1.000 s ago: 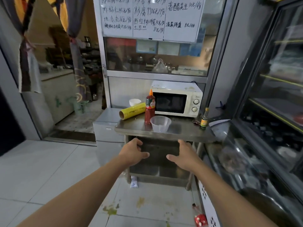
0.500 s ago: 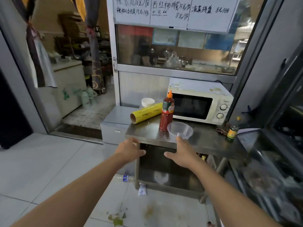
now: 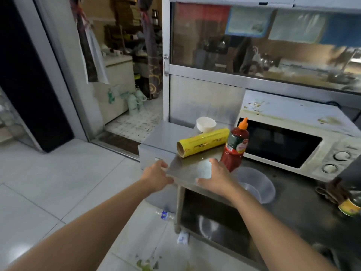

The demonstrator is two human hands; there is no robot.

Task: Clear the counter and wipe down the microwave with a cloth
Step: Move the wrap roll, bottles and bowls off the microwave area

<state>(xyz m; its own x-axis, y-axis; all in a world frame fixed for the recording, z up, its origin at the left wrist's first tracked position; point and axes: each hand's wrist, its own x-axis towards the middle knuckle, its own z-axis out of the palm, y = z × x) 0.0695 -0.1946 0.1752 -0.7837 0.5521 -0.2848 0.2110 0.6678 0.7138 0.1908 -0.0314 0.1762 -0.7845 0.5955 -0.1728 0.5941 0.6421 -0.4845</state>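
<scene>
A stained white microwave (image 3: 293, 139) stands at the back right of the steel counter (image 3: 187, 171). In front of it are a red sauce bottle (image 3: 235, 147) with an orange cap, a yellow roll of cling film (image 3: 203, 142), a white bowl (image 3: 206, 124) and a clear plastic bowl (image 3: 257, 184). A dark bottle with a yellow label (image 3: 349, 198) stands at the right edge. My left hand (image 3: 156, 176) hovers by the counter's left corner, fingers relaxed, holding nothing. My right hand (image 3: 214, 177) is over the counter's front edge, left of the clear bowl, also relaxed and holding nothing. No cloth is in view.
A lower steel cabinet (image 3: 156, 141) adjoins the counter on the left. A doorway (image 3: 121, 75) opens at the back left onto a tiled room. A plastic bottle (image 3: 166, 215) and litter lie on the floor under the counter. A glass partition (image 3: 254, 42) rises behind the microwave.
The view has come much closer to the counter and dropped. Both hands have moved forward to the counter's front left edge; they still hold nothing.
</scene>
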